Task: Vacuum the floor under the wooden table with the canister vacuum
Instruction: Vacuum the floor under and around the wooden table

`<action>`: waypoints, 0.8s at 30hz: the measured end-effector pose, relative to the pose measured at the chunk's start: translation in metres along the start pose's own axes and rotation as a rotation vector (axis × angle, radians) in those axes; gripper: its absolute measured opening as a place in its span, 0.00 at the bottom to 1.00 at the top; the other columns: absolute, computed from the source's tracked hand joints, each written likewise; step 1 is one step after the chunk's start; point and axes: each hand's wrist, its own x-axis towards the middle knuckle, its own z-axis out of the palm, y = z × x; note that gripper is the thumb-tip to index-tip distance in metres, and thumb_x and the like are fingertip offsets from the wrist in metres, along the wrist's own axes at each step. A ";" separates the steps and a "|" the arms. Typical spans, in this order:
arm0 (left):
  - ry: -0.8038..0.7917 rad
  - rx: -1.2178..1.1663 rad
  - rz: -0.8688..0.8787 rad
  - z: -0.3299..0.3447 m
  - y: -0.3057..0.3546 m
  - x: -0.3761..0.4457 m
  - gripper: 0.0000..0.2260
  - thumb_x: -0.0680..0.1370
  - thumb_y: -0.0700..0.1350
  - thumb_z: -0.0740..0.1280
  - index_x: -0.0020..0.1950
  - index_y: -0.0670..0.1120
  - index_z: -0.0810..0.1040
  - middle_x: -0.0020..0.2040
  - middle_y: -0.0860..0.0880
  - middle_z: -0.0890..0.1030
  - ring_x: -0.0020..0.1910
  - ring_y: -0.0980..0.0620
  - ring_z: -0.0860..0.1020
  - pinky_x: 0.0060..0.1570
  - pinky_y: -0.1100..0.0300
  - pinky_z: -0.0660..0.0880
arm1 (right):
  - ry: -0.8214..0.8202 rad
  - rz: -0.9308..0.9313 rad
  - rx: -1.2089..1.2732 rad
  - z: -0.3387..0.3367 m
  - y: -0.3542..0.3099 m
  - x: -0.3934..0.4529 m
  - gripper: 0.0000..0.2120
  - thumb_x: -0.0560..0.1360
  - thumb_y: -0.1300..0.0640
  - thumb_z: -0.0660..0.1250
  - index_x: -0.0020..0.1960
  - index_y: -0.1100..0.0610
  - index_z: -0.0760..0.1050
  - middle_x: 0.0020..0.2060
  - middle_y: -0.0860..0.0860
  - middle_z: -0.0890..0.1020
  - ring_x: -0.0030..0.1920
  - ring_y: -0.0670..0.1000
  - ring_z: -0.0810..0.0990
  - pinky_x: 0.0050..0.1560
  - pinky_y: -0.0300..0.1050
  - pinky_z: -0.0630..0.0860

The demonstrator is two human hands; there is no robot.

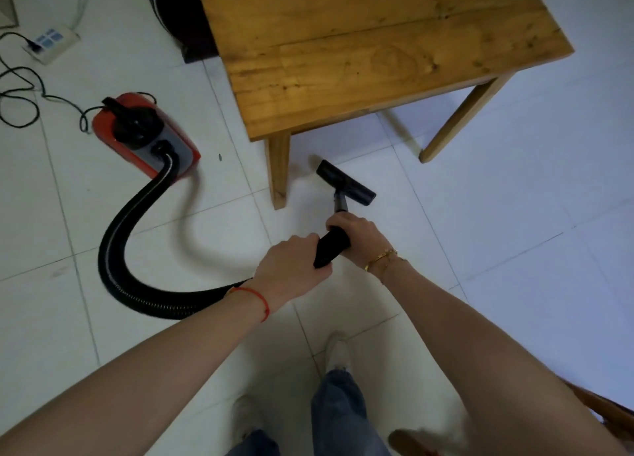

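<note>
A red and grey canister vacuum [144,133] stands on the white tiled floor at the left. Its black ribbed hose [137,215] curves down and right to a black handle tube [331,248]. My left hand [291,270] grips the tube's rear end, and my right hand [356,234] grips it further forward. The black floor nozzle [344,181] lies on the tiles just right of the near left leg [278,170] of the wooden table [370,50], at the table's front edge.
A white power strip [51,45] with a black cord [20,91] lies at the far left. A dark object [185,19] stands behind the table's left side. My shoes and jeans [338,387] are at the bottom. A brown wooden piece [603,407] shows at the lower right.
</note>
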 end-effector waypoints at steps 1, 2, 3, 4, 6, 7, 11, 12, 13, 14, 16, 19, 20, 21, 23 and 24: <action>0.028 -0.003 0.008 0.003 0.006 0.016 0.10 0.76 0.54 0.62 0.47 0.48 0.69 0.39 0.49 0.76 0.35 0.49 0.77 0.37 0.55 0.76 | 0.011 -0.008 -0.026 -0.006 0.014 0.009 0.11 0.71 0.62 0.68 0.54 0.59 0.75 0.52 0.54 0.79 0.48 0.57 0.80 0.49 0.47 0.75; 0.061 -0.003 0.017 0.006 0.011 0.032 0.10 0.76 0.55 0.63 0.48 0.48 0.69 0.39 0.48 0.77 0.36 0.48 0.78 0.38 0.54 0.77 | 0.033 -0.015 -0.050 -0.011 0.029 0.020 0.10 0.72 0.62 0.68 0.53 0.59 0.75 0.51 0.54 0.80 0.48 0.56 0.80 0.48 0.45 0.74; 0.094 -0.005 0.025 0.008 0.016 0.048 0.10 0.76 0.55 0.63 0.47 0.48 0.70 0.38 0.48 0.77 0.35 0.48 0.78 0.37 0.54 0.76 | 0.059 -0.025 -0.070 -0.016 0.042 0.030 0.10 0.72 0.61 0.68 0.53 0.59 0.76 0.50 0.54 0.81 0.47 0.56 0.80 0.47 0.45 0.73; 0.125 -0.011 0.033 0.011 0.019 0.064 0.10 0.76 0.55 0.63 0.47 0.48 0.70 0.37 0.49 0.77 0.34 0.49 0.77 0.35 0.56 0.75 | 0.081 -0.036 -0.089 -0.020 0.054 0.040 0.09 0.72 0.61 0.67 0.52 0.59 0.76 0.49 0.55 0.81 0.46 0.57 0.80 0.46 0.45 0.73; 0.180 -0.015 0.062 0.018 0.021 0.095 0.10 0.76 0.54 0.63 0.46 0.48 0.70 0.34 0.50 0.75 0.30 0.52 0.75 0.30 0.60 0.71 | 0.118 -0.051 -0.128 -0.023 0.076 0.061 0.07 0.72 0.59 0.68 0.50 0.59 0.76 0.46 0.55 0.81 0.43 0.58 0.81 0.44 0.46 0.75; 0.199 -0.012 0.075 0.021 0.021 0.110 0.10 0.76 0.54 0.63 0.45 0.48 0.70 0.33 0.50 0.75 0.29 0.53 0.74 0.28 0.62 0.69 | 0.134 -0.056 -0.148 -0.023 0.087 0.071 0.07 0.73 0.58 0.68 0.49 0.59 0.76 0.44 0.55 0.81 0.42 0.57 0.80 0.43 0.46 0.75; 0.237 0.012 0.108 0.037 0.010 0.167 0.10 0.76 0.54 0.63 0.47 0.48 0.72 0.36 0.49 0.77 0.31 0.52 0.76 0.28 0.61 0.68 | 0.214 -0.094 -0.214 -0.013 0.128 0.109 0.09 0.72 0.55 0.68 0.49 0.59 0.76 0.43 0.56 0.81 0.43 0.57 0.79 0.43 0.47 0.75; 0.245 0.014 0.113 0.041 0.007 0.179 0.09 0.76 0.53 0.63 0.48 0.48 0.72 0.37 0.49 0.77 0.32 0.52 0.75 0.27 0.62 0.67 | 0.235 -0.104 -0.227 -0.009 0.137 0.118 0.09 0.72 0.55 0.68 0.49 0.59 0.75 0.44 0.56 0.81 0.44 0.57 0.79 0.44 0.49 0.76; 0.252 0.011 0.114 0.046 0.004 0.190 0.09 0.76 0.53 0.63 0.49 0.48 0.72 0.37 0.49 0.77 0.33 0.51 0.76 0.27 0.61 0.67 | 0.252 -0.113 -0.240 -0.005 0.145 0.125 0.10 0.72 0.55 0.68 0.50 0.59 0.75 0.45 0.56 0.81 0.44 0.58 0.79 0.45 0.49 0.76; 0.263 0.006 0.117 0.051 0.001 0.200 0.09 0.75 0.52 0.63 0.49 0.48 0.73 0.38 0.48 0.78 0.34 0.50 0.76 0.28 0.61 0.68 | 0.269 -0.118 -0.252 -0.001 0.153 0.132 0.10 0.72 0.55 0.68 0.51 0.58 0.75 0.45 0.56 0.81 0.45 0.58 0.79 0.45 0.50 0.76; 0.303 0.003 0.136 0.064 -0.004 0.218 0.10 0.74 0.52 0.64 0.50 0.47 0.73 0.40 0.47 0.78 0.37 0.46 0.77 0.30 0.59 0.69 | 0.306 -0.120 -0.273 0.008 0.169 0.145 0.11 0.72 0.55 0.69 0.51 0.58 0.75 0.45 0.56 0.81 0.45 0.58 0.79 0.45 0.50 0.75; 0.378 0.011 0.175 0.079 -0.004 0.247 0.11 0.74 0.52 0.65 0.51 0.46 0.74 0.43 0.46 0.78 0.42 0.42 0.77 0.36 0.58 0.70 | 0.374 -0.122 -0.285 0.014 0.196 0.162 0.11 0.71 0.54 0.69 0.51 0.57 0.76 0.44 0.55 0.82 0.46 0.58 0.79 0.46 0.52 0.76; 0.402 0.011 0.195 0.083 -0.003 0.258 0.11 0.73 0.51 0.65 0.50 0.46 0.75 0.43 0.45 0.78 0.42 0.41 0.77 0.37 0.57 0.71 | 0.400 -0.119 -0.279 0.015 0.205 0.167 0.10 0.70 0.54 0.69 0.50 0.56 0.77 0.43 0.54 0.82 0.45 0.58 0.79 0.46 0.52 0.76; 0.424 0.013 0.213 0.086 -0.002 0.268 0.11 0.73 0.51 0.65 0.50 0.46 0.75 0.43 0.45 0.78 0.43 0.41 0.77 0.37 0.57 0.71 | 0.422 -0.114 -0.277 0.016 0.215 0.172 0.10 0.70 0.54 0.69 0.50 0.56 0.77 0.42 0.54 0.82 0.44 0.58 0.79 0.46 0.51 0.76; 0.458 0.027 0.239 0.094 0.000 0.287 0.10 0.72 0.51 0.66 0.49 0.46 0.76 0.42 0.46 0.78 0.42 0.41 0.77 0.37 0.57 0.71 | 0.458 -0.110 -0.287 0.018 0.232 0.182 0.10 0.70 0.53 0.69 0.49 0.55 0.77 0.42 0.53 0.81 0.44 0.57 0.79 0.46 0.49 0.75; 0.468 0.037 0.248 0.097 0.001 0.297 0.10 0.72 0.51 0.66 0.48 0.46 0.76 0.41 0.46 0.78 0.41 0.41 0.77 0.36 0.57 0.70 | 0.473 -0.108 -0.292 0.020 0.240 0.186 0.10 0.70 0.53 0.69 0.49 0.55 0.77 0.41 0.53 0.81 0.44 0.57 0.79 0.46 0.49 0.75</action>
